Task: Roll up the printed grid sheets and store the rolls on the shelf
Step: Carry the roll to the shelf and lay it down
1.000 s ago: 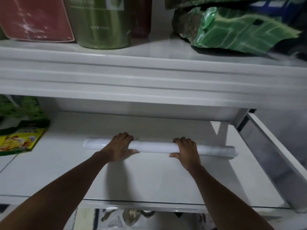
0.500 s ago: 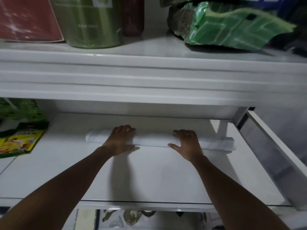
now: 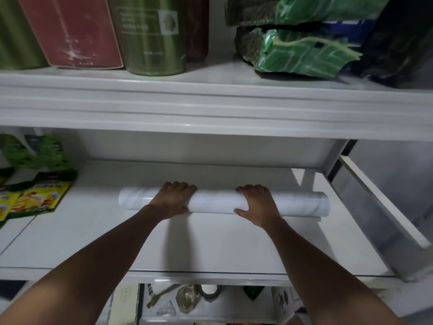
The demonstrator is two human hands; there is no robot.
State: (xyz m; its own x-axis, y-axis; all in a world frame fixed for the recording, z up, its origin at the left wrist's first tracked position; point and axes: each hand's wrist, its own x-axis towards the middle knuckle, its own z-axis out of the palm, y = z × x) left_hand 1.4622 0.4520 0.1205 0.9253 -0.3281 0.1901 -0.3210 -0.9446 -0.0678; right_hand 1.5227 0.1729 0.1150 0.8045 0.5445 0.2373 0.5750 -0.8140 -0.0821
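Grip: left hand and right hand both wrapped over the roll, fingers curled across its top, thumbs on the near side.
Roll: white, lying crosswise on the lower shelf, toward the back; ends stick out past both hands.
Left of roll: snack packets, well apart from it.
Upper shelf: green canister, red box, green bags.

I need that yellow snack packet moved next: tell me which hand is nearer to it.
Left. The left hand grips the paper roll right of the yellow snack packet; the right hand grips the roll farther right.
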